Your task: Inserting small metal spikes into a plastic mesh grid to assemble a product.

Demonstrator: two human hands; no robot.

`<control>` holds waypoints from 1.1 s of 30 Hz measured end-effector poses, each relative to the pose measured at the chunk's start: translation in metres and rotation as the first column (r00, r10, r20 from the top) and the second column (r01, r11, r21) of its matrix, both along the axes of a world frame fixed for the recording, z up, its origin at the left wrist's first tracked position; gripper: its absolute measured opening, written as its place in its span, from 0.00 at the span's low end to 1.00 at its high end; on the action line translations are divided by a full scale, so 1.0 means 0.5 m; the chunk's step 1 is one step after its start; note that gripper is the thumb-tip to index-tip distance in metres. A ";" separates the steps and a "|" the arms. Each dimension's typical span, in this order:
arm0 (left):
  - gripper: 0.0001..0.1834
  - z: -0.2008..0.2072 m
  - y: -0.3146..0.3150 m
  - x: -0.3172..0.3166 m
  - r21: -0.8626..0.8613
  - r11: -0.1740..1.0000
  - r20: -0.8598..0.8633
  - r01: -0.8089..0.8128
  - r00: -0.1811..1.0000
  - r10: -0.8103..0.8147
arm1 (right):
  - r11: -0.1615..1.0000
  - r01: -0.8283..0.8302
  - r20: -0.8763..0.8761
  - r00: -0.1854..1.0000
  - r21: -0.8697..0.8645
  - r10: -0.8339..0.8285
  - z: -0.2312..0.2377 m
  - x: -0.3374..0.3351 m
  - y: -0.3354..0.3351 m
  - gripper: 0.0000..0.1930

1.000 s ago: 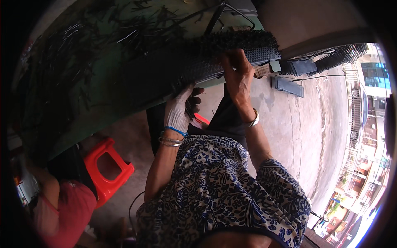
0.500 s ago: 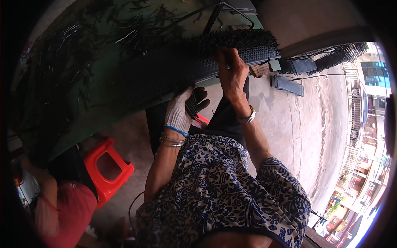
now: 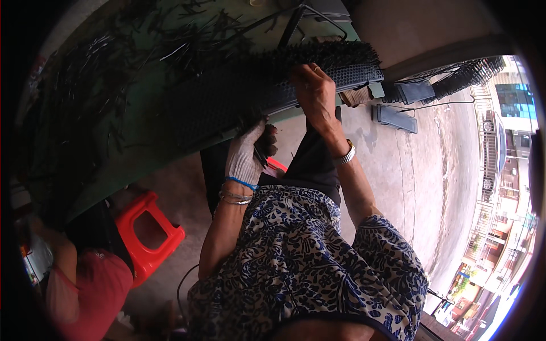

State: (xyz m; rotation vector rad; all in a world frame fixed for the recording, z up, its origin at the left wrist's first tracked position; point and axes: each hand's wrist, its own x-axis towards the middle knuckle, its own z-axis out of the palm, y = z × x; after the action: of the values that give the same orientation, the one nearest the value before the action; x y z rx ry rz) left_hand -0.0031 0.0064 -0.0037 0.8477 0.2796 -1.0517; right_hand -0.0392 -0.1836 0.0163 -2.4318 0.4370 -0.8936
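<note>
Lying along the near edge of the green tabletop (image 3: 131,162), a long dark panel (image 3: 273,94) is seen, pitted with small holes and set with black bristles (image 3: 327,54) on its far side. Black strips (image 3: 260,158) are clasped in the gloved left grip (image 3: 247,143). The right grip (image 3: 317,95) is placed against the panel; its fingertips are hidden, so closure cannot be told. The panel's left end is lost in shadow.

We could not make out the fingertips of the right hand (image 3: 317,98) at the perforated panel (image 3: 267,96), nor count the dark strips (image 3: 260,157) in the left hand (image 3: 245,149). The view's rim cropped a co-worker (image 3: 99,287).
</note>
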 end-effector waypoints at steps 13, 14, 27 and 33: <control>0.10 0.016 0.008 -0.004 -0.021 1.000 0.012 -0.002 1.000 0.003 | 0.959 0.120 -0.024 0.991 -0.257 -0.130 -0.015 0.004 0.032 0.10; 0.10 0.025 0.009 -0.004 0.016 1.000 0.029 0.000 1.000 0.000 | 0.996 0.072 -0.044 0.996 -0.053 -0.074 0.002 -0.002 0.043 0.11; 0.11 0.028 0.014 0.000 0.096 0.991 0.162 0.092 0.981 -0.106 | 0.509 -0.191 -0.139 0.830 0.839 0.541 0.052 -0.003 0.041 0.07; 0.14 0.012 0.017 0.011 0.031 0.999 0.026 -0.040 0.999 0.040 | 0.612 -0.256 -0.042 0.903 0.749 0.429 0.072 0.001 0.037 0.06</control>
State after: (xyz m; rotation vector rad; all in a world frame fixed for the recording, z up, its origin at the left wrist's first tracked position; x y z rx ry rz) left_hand 0.0025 0.0151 0.0021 0.8798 0.2917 -1.0009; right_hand -0.0385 -0.1650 0.0525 -1.7503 0.2971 -0.1902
